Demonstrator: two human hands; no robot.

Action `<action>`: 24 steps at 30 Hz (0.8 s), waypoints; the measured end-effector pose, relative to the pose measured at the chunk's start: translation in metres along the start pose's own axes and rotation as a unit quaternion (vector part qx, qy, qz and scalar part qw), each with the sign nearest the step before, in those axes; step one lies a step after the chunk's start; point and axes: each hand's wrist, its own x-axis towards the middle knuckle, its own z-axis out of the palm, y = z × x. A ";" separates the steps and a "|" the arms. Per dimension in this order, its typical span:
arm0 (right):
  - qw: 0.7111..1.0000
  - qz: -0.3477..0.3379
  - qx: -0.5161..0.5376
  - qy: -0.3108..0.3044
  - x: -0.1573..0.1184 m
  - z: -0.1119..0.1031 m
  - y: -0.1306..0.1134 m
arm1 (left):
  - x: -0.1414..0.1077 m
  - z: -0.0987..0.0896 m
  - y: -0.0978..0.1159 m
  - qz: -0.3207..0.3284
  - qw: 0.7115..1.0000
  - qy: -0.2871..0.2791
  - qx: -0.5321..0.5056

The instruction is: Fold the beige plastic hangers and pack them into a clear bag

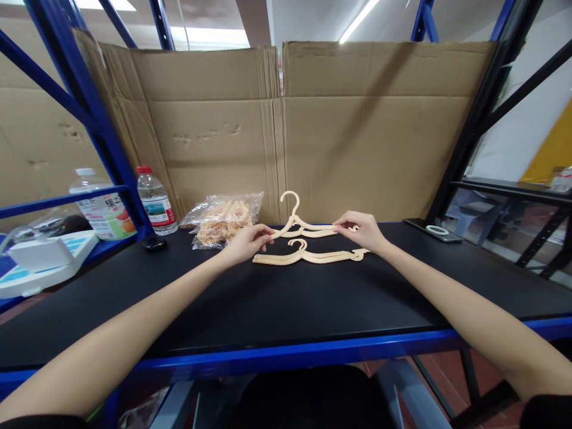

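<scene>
- Step, as I judge it: handling the upper hanger (294, 218), frame centre.
- My left hand (246, 244) and right hand (364, 231) pinch its opposite arms.
- Next move calls for even grip, clear of the lower hangers (328, 257).

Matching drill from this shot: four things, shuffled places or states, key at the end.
Things
1. Rear hanger
2. Bag
3. Red-capped bottle
4. Phone

Places or states
A. Lying flat on the table's right side, with a white ring on it
B. Held by the left hand and the right hand
C. Clear and crumpled, with beige pieces inside
D. Upright, near the blue post on the left

Pairs: 1-B, 2-C, 3-D, 4-A
</scene>
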 end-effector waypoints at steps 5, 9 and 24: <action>0.996 0.049 0.023 0.069 0.003 -0.009 0.009 | 0.000 0.003 -0.001 -0.014 0.999 0.034 -0.030; 0.985 0.115 -0.049 0.116 0.006 -0.027 0.034 | -0.001 0.005 0.000 -0.006 0.999 0.038 -0.026; 0.941 0.130 -0.236 -0.206 -0.010 -0.037 0.113 | -0.002 0.011 0.001 -0.016 0.999 0.019 -0.024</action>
